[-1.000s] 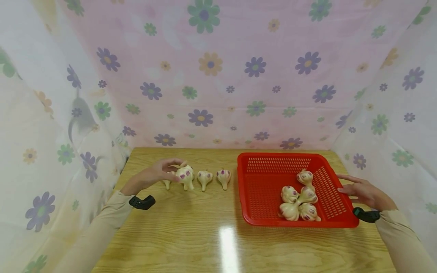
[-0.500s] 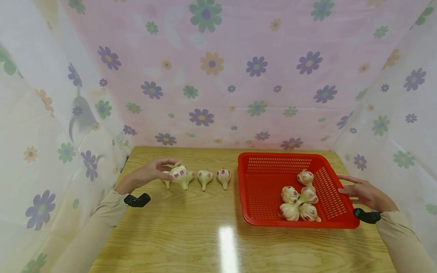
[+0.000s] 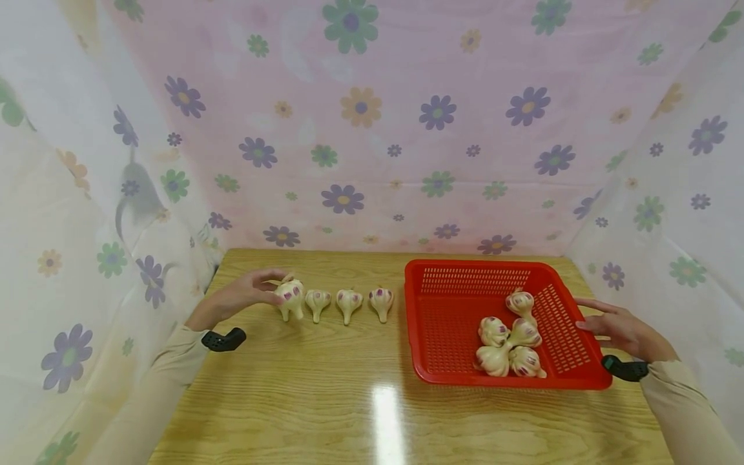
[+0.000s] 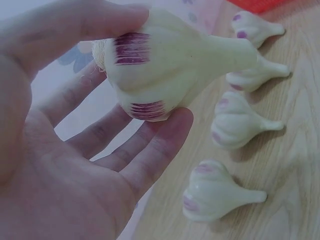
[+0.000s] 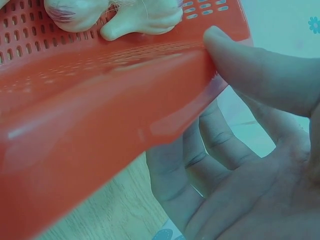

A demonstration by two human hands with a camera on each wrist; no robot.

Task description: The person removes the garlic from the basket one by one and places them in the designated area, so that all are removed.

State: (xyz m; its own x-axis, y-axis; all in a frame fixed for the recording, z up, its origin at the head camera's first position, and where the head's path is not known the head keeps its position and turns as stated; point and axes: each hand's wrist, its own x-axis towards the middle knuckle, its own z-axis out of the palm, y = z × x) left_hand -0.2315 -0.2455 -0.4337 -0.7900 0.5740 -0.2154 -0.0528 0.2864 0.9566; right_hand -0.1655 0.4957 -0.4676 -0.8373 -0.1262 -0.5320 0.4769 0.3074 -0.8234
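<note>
My left hand (image 3: 241,298) holds a white garlic bulb (image 3: 291,294) with purple patches between thumb and fingers. In the left wrist view this held garlic bulb (image 4: 155,70) is raised off the table, its stem pointing right. Below it stretches a row of several more bulbs, among them a garlic bulb (image 3: 317,303) just to the right and another garlic bulb (image 3: 381,303) at the row's right end. The leftmost one is partly hidden behind the held bulb. My right hand (image 3: 624,330) grips the right rim of a red plastic basket (image 3: 447,323), thumb on top and fingers underneath.
Several garlic bulbs (image 3: 494,360) lie in the basket's right half. The wooden table (image 3: 302,400) is enclosed at the back and both sides by a flowered curtain (image 3: 372,155).
My left hand has moved left along the row with its garlic bulb, from over the second bulb to in front of the leftmost one. The right hand and basket stay in place.
</note>
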